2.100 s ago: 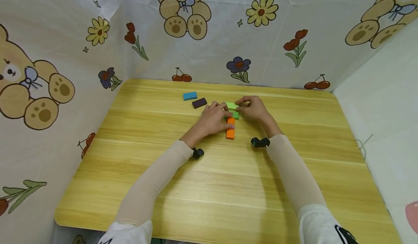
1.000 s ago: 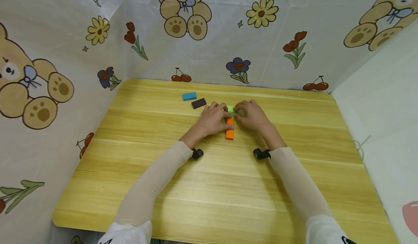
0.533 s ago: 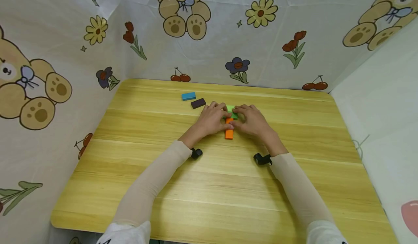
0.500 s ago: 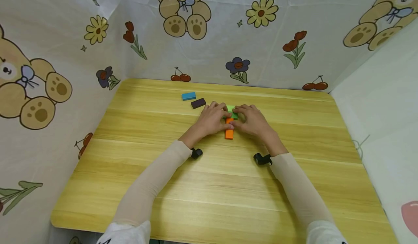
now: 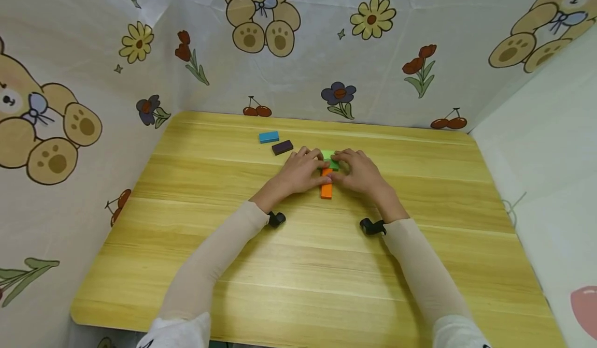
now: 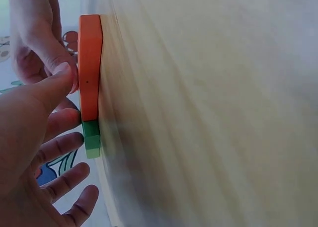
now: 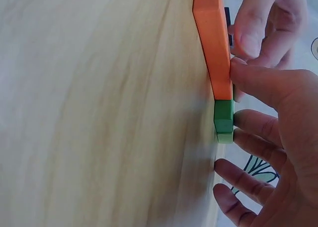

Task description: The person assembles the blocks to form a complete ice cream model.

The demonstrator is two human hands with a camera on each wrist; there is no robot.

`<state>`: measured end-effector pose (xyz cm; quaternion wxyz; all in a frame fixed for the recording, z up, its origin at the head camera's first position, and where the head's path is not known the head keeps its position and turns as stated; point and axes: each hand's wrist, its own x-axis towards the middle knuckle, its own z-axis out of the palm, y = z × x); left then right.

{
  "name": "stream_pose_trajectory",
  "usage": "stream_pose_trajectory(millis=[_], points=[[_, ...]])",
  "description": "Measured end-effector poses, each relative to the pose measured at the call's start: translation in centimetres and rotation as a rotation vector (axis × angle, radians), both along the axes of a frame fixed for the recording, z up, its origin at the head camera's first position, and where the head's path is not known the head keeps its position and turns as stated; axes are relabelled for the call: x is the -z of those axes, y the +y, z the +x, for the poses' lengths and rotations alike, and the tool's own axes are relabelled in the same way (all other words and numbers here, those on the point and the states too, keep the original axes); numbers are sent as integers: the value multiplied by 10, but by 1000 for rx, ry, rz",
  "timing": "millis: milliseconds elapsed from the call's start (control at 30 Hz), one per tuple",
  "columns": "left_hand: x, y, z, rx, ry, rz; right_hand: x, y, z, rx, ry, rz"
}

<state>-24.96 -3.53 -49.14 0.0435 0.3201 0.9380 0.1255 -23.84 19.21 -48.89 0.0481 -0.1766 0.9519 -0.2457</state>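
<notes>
The orange block (image 5: pixel 326 190) lies near the far side of the wooden bench (image 5: pixel 298 291), its far end against a green block (image 5: pixel 334 165), with a light green block (image 5: pixel 328 155) just beyond that. The left hand (image 5: pixel 298 172) and the right hand (image 5: pixel 361 174) come in from either side; their thumbs meet at the orange block, and both hands have their fingers loosely spread, some tips at the green pieces, none curled round anything. From above, the hands hide much of the green blocks and the middle of the orange one (the wrist views show more of that row). Just beyond the left hand lies a dark block (image 5: pixel 282 147), with a blue block (image 5: pixel 269 137) behind it, both apart from the row. Behind the bench rises a pale cloth (image 5: pixel 317 60) printed with bears, flowers and cherries. Nearer the viewer, a black device (image 5: pixel 277 219) sits at the left wrist and another black device (image 5: pixel 371 227) at the right, beside the beige sleeves (image 5: pixel 205 270).
</notes>
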Motion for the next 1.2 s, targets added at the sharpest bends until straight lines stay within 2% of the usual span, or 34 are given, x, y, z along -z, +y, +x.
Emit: stream_pose_trajectory(millis=[200, 267, 333, 433, 567, 767, 933, 1200], points=[[1, -15, 4, 43, -63, 33, 2, -1, 2, 2, -20, -5], [1, -23, 5, 33, -86, 46, 3, -1, 3, 6, -24, -10], [-1, -32, 4, 2, -93, 60, 3, -1, 3, 6, -19, -13], [-6, -48, 3, -77, -81, 71, 3, -1, 3, 2, -11, -16], [-11, -69, -3, -198, -17, 89, 2, -1, 3, -4, -21, -20], [-11, -91, -19, -366, 79, 114, 4, 1, 2, -3, -30, -33], [-8, -99, -27, -395, 90, 95, 5, 2, 2, 0, -31, -32], [-7, -96, -34, -417, 13, 160, 3, 2, 2, 9, -13, -41]])
